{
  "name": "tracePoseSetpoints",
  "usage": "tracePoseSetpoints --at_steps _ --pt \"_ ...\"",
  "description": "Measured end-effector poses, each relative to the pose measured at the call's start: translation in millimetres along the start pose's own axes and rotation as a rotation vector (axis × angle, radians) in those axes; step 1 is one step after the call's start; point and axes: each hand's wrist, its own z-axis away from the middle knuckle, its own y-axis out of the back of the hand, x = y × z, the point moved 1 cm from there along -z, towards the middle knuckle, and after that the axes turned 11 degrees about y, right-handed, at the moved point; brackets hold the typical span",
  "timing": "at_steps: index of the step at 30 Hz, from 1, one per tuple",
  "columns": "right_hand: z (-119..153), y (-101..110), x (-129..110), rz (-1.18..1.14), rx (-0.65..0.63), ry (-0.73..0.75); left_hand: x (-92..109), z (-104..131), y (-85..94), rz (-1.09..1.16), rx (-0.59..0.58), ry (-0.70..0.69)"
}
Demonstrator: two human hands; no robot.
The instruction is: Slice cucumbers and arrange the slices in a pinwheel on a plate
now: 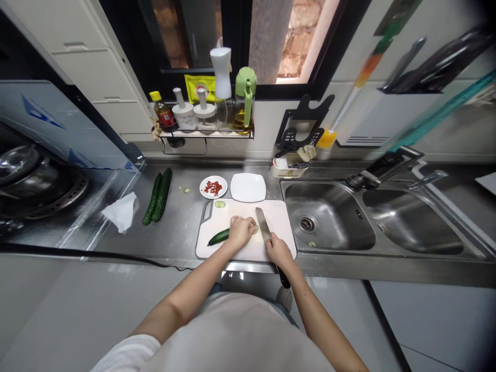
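Note:
On the white cutting board lies a dark green cucumber, with my left hand closed around its right end. A pale cut face or slice shows just beside those fingers. My right hand grips a kitchen knife by its black handle, the blade pointing away from me and a little right of the cucumber. A few cucumber slices rest at the board's upper left corner.
Behind the board are a white plate and a small dish of chopped red pieces. Two whole cucumbers and a crumpled white tissue lie leftward. A double sink is on the right, a condiment rack above.

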Motion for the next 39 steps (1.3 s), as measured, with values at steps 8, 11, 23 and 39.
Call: tracePoseSetpoints --at_steps 8,11,23,39 --pt "2 3 -2 -0.001 -0.023 -0.029 -59 -43 32.0 0.319 0.178 0.458" --pt "2 3 -2 0.004 -0.021 -0.028 -85 -57 33.6 0.318 0.214 0.601" --pt "3 3 -2 0.000 -0.032 -0.032 -101 -79 31.3 0.134 0.251 0.639" --pt "2 3 -2 -0.007 -0.025 -0.018 -102 -70 25.8 -0.085 0.277 0.482"
